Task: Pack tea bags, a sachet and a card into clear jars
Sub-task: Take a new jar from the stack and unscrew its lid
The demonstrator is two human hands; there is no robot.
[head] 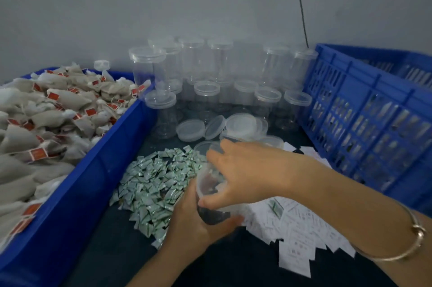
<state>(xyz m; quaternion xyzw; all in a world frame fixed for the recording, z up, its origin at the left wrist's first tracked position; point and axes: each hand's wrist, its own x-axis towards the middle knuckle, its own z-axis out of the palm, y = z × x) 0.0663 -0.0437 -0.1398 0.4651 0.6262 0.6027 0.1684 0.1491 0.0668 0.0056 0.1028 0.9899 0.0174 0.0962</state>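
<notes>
A: Far left, what's in your blue bin (98,169)?

B: It's heaped with beige tea bags (46,109) carrying red tags, too many to count.

A: And beside it on the dark table (112,240)?

B: A pile of small green-and-white sachets (152,183), also beyond counting. Behind them stand the empty clear jars (205,76), roughly a dozen with lids on, though the back ones blur together. In front of those lie about five loose lids (190,130).

A: Your hands?

B: Your left hand (198,221) is wrapped around the base of one open jar (210,188), tilted just right of the sachets. Something dark shows inside it; I can't tell what. Your right hand (245,169) is over its mouth, fingers curled on the rim; whether they pinch anything is hidden. One bangle (416,237) sits on that wrist.

A: Further right?

B: White printed cards (297,228) are scattered under your right arm, then one blue slatted crate (364,111), contents unclear.
</notes>
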